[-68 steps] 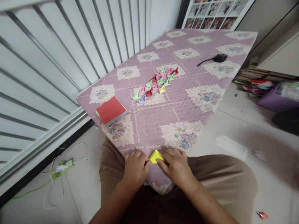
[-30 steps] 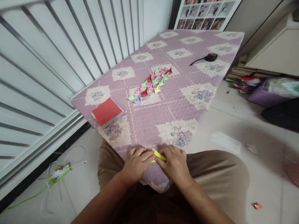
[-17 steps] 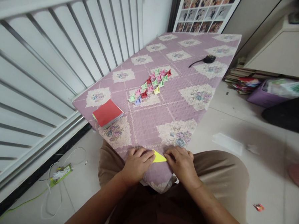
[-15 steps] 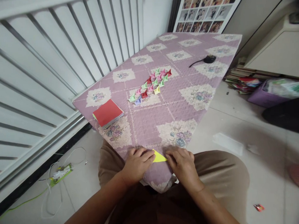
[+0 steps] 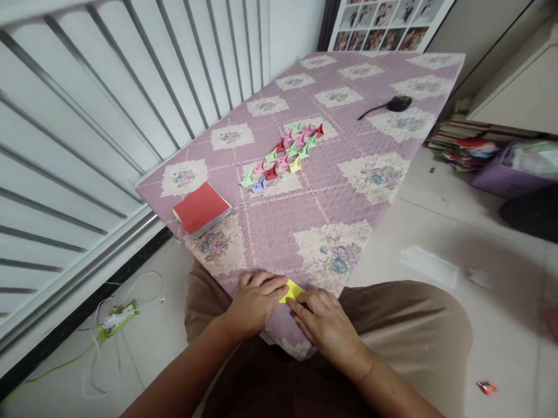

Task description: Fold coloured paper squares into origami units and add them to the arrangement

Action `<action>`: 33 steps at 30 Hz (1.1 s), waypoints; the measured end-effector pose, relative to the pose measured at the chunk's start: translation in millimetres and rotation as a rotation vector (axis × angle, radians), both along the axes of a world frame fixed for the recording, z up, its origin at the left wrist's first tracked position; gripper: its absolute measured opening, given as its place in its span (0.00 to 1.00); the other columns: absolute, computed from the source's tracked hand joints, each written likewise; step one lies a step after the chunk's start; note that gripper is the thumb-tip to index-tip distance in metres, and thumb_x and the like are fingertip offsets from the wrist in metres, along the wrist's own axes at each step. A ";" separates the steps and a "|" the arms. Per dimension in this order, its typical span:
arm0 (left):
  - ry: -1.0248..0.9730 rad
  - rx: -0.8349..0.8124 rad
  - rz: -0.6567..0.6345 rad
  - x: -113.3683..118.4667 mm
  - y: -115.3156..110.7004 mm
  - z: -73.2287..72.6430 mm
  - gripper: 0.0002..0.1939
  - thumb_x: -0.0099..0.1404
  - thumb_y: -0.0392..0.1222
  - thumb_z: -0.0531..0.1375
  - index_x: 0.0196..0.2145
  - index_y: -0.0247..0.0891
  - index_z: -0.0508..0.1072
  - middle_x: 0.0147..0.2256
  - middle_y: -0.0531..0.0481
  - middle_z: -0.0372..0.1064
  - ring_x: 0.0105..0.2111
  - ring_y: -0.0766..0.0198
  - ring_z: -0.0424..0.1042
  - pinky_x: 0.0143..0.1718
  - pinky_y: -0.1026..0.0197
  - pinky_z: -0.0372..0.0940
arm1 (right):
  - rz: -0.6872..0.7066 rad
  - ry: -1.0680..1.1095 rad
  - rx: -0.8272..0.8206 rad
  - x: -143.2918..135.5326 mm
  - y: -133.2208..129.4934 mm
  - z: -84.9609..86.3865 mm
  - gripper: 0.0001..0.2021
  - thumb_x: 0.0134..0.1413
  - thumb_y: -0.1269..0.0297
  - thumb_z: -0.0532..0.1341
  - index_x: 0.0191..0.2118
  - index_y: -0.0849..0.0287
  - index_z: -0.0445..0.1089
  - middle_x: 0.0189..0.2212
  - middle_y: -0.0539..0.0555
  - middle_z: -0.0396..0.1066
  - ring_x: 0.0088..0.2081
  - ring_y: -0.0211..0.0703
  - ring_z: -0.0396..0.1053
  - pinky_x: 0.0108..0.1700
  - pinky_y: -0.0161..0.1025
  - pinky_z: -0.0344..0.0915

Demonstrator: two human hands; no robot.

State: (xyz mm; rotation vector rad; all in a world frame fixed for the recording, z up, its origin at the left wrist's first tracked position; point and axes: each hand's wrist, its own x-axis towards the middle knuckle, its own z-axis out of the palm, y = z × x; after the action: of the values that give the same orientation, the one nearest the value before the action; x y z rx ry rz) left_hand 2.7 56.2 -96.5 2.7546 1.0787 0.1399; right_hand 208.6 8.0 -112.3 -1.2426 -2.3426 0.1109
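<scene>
Yellow paper (image 5: pixel 293 290) | both hands (image 5: pixel 256 304) touching | purple bin (image 5: pixel 495 176): pale plastic (image 5: pixel 543 159) inside

One head-worn camera looks forward and steeply down (fairly near) across the table (image 5: pixel 280 227).

Comes to sixteen small folded papers (image 5: pixel 271 172): six green, five pink, three red, one blue and one other yellow, apart from the one yellow paper (image 5: pixel 292 290) at one left hand (image 5: pixel 258 299) and one right hand (image 5: pixel 327 324). Includes, besides, one red-topped paper stack (image 5: pixel 201 208), one black object (image 5: pixel 399 103), one table (image 5: pixel 289 224), one power strip (image 5: pixel 119 318) and one purple bin (image 5: pixel 498 177).
</scene>
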 end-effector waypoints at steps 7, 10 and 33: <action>0.018 0.054 -0.037 -3.5 4.4 2.5 0.18 0.69 0.43 0.51 0.55 0.46 0.65 0.57 0.51 0.62 0.53 0.55 0.58 0.48 0.51 0.53 | -0.029 -0.087 -0.011 -3.7 -0.7 0.5 0.12 0.58 0.63 0.60 0.47 0.56 0.71 0.39 0.54 0.72 0.45 0.47 0.64 0.48 0.45 0.55; 0.002 0.096 -0.061 -3.3 1.6 3.5 0.18 0.69 0.43 0.50 0.55 0.44 0.65 0.58 0.50 0.62 0.54 0.55 0.58 0.50 0.50 0.52 | -0.040 -0.091 -0.021 -4.9 -1.2 -0.2 0.12 0.57 0.62 0.60 0.46 0.56 0.72 0.39 0.54 0.72 0.45 0.47 0.63 0.49 0.45 0.54; 0.027 0.056 0.250 16.1 -58.0 -1.1 0.29 0.62 0.57 0.57 0.58 0.45 0.61 0.55 0.45 0.62 0.54 0.47 0.57 0.54 0.39 0.52 | -0.028 0.074 -0.198 5.0 3.1 9.1 0.11 0.62 0.69 0.53 0.45 0.59 0.70 0.40 0.56 0.71 0.43 0.45 0.65 0.46 0.43 0.59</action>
State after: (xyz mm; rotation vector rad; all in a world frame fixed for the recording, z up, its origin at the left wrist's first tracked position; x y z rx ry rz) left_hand 18.8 -1.8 -97.6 2.6650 1.4449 0.1691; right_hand 213.6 11.1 -103.2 -1.3398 -2.2933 0.3816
